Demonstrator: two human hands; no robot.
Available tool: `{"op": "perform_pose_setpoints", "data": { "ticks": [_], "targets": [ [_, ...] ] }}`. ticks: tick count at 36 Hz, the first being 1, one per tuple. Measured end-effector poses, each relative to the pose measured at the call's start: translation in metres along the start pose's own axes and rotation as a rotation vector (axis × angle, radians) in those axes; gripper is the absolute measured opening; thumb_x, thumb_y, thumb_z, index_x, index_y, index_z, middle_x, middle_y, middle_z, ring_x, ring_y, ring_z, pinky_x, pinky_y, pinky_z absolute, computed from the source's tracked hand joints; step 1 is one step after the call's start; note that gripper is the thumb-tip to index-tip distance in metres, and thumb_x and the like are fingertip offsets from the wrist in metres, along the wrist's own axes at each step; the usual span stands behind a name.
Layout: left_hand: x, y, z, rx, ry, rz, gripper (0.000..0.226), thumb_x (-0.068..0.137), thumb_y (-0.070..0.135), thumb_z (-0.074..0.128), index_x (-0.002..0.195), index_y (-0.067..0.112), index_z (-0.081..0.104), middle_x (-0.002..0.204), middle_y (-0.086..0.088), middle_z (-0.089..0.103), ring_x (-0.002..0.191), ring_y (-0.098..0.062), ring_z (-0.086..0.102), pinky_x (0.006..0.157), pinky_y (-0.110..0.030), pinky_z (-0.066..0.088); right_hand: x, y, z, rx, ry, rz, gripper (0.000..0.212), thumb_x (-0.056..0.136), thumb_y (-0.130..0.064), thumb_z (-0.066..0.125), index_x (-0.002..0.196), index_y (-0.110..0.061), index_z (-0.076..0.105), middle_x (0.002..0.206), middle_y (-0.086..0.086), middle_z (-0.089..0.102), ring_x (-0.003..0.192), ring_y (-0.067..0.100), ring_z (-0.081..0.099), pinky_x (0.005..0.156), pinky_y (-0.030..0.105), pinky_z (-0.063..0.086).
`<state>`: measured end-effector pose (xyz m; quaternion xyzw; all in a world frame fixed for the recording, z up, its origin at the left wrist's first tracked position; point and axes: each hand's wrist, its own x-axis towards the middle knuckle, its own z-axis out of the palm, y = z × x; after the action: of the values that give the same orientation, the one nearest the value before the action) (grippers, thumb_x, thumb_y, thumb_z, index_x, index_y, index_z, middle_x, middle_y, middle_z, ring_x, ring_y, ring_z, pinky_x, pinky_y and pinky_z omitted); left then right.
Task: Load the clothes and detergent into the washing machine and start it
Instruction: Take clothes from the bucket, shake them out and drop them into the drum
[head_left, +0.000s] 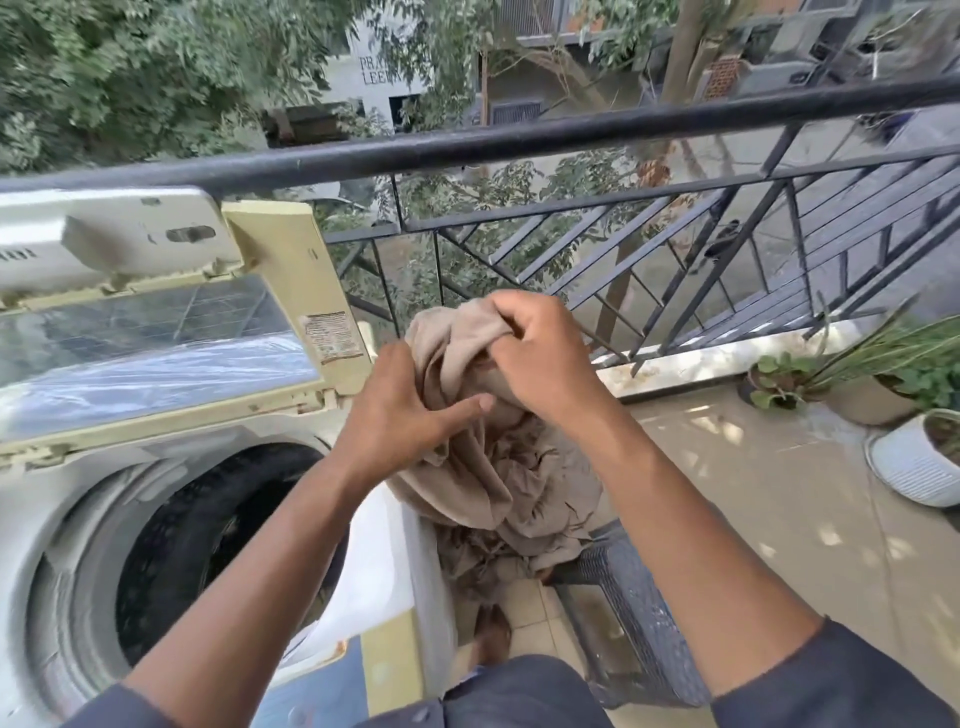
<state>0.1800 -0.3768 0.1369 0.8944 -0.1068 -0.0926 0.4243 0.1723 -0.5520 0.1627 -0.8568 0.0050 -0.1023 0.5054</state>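
Beside washer (156, 519), hands (400, 410) (540, 353) gripping beige cloth (493, 467)

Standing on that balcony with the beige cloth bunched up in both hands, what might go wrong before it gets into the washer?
1. The beige cloth hangs long beside the white top-loading washing machine; its trailing end could snag on the dark woven basket below.
2. Only the right hand has a firm grip; the left hand has a finger straight, so the bundle might slip.
3. The black metal railing is close; a wide swing could send cloth over it.
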Motion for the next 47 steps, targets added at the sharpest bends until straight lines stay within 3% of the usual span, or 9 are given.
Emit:
{"op": "perform_pose_setpoints", "data": {
  "ticks": [4,9,13,16,20,29,38,42,47],
  "targets": [
    [0.005,0.002,0.002,-0.059,0.066,0.019,0.014,0.087,0.026,0.069,0.100,0.024,0.066,0.091,0.003,0.074,0.090,-0.022,0.072,0.076,-0.041,0.057,0.002,-0.011,-0.004,0.021,-0.012,-0.124,0.015,0.091,-0.016,0.067,0.078,-0.021,0.065,0.071,-0.008,0.066,0.069,0.012,0.061,0.062,0.035,0.050],
    [0.005,-0.004,-0.015,-0.208,0.045,0.024,0.036,0.083,0.016,0.060,0.114,0.024,0.075,0.101,0.004,0.079,0.098,-0.022,0.076,0.087,-0.049,0.062,0.000,0.010,-0.016,0.134,-0.130,-0.114,0.034,0.081,-0.022,0.083,0.108,-0.028,0.064,0.096,-0.002,0.065,0.086,0.017,0.063,0.071,0.034,0.051],
    [0.002,-0.004,-0.027,-0.310,0.014,0.086,0.030,0.093,0.010,0.057,0.101,0.032,0.076,0.084,0.011,0.077,0.078,-0.015,0.072,0.074,-0.044,0.061,-0.006,0.045,-0.015,0.073,-0.382,0.024,0.064,0.083,-0.017,0.083,0.127,-0.050,0.051,0.128,-0.015,0.060,0.119,-0.011,0.053,0.091,0.007,0.041],
    [0.000,0.001,-0.031,-0.398,0.026,0.132,0.030,0.105,0.004,0.059,0.095,0.027,0.075,0.082,0.018,0.074,0.079,-0.003,0.066,0.072,-0.022,0.055,-0.011,0.089,0.010,-0.055,-0.391,0.166,0.067,0.079,-0.021,0.080,0.131,-0.052,0.052,0.131,-0.016,0.062,0.124,-0.003,0.056,0.093,0.022,0.047],
    [-0.003,0.011,-0.037,-0.502,0.051,0.139,0.026,0.107,0.014,0.062,0.089,0.025,0.078,0.080,0.009,0.077,0.078,-0.006,0.071,0.068,-0.021,0.058,-0.015,0.141,0.047,-0.340,-0.362,0.242,0.059,0.071,-0.032,0.068,0.126,-0.051,0.057,0.117,-0.014,0.069,0.113,0.021,0.065,0.089,0.043,0.056],
    [-0.004,-0.013,-0.048,-0.422,0.238,0.084,0.024,0.106,0.023,0.066,0.083,0.023,0.076,0.074,0.014,0.074,0.073,-0.004,0.066,0.065,-0.022,0.053,-0.038,0.203,0.060,-0.409,-0.204,0.460,0.042,0.098,-0.011,0.048,0.123,-0.033,0.073,0.123,0.006,0.072,0.113,0.034,0.064,0.082,0.033,0.051],
    [-0.010,-0.050,-0.036,-0.288,0.320,-0.186,0.028,0.094,0.051,0.059,0.107,0.033,0.075,0.088,0.004,0.080,0.092,-0.024,0.077,0.087,-0.054,0.062,-0.012,0.136,0.010,0.040,0.195,0.483,0.023,0.104,-0.009,0.042,0.094,-0.005,0.062,0.081,0.009,0.060,0.067,0.020,0.064,0.059,0.033,0.064],
    [-0.010,-0.039,-0.024,-0.284,0.258,-0.097,0.031,0.090,0.038,0.071,0.121,0.044,0.068,0.112,0.023,0.076,0.110,0.005,0.069,0.095,-0.024,0.055,-0.004,0.085,0.007,0.135,0.124,0.340,0.023,0.102,-0.015,0.045,0.089,-0.009,0.064,0.076,0.014,0.066,0.065,0.021,0.067,0.063,0.051,0.064],
    [-0.003,-0.028,-0.008,-0.156,-0.038,-0.051,0.081,0.072,0.051,0.095,0.135,0.032,0.047,0.123,0.019,0.061,0.109,0.015,0.061,0.088,-0.013,0.051,-0.004,0.026,0.018,0.090,-0.114,0.098,0.021,0.097,-0.029,0.046,0.094,-0.017,0.063,0.084,0.007,0.069,0.082,0.031,0.068,0.076,0.057,0.056]
  ]
}}
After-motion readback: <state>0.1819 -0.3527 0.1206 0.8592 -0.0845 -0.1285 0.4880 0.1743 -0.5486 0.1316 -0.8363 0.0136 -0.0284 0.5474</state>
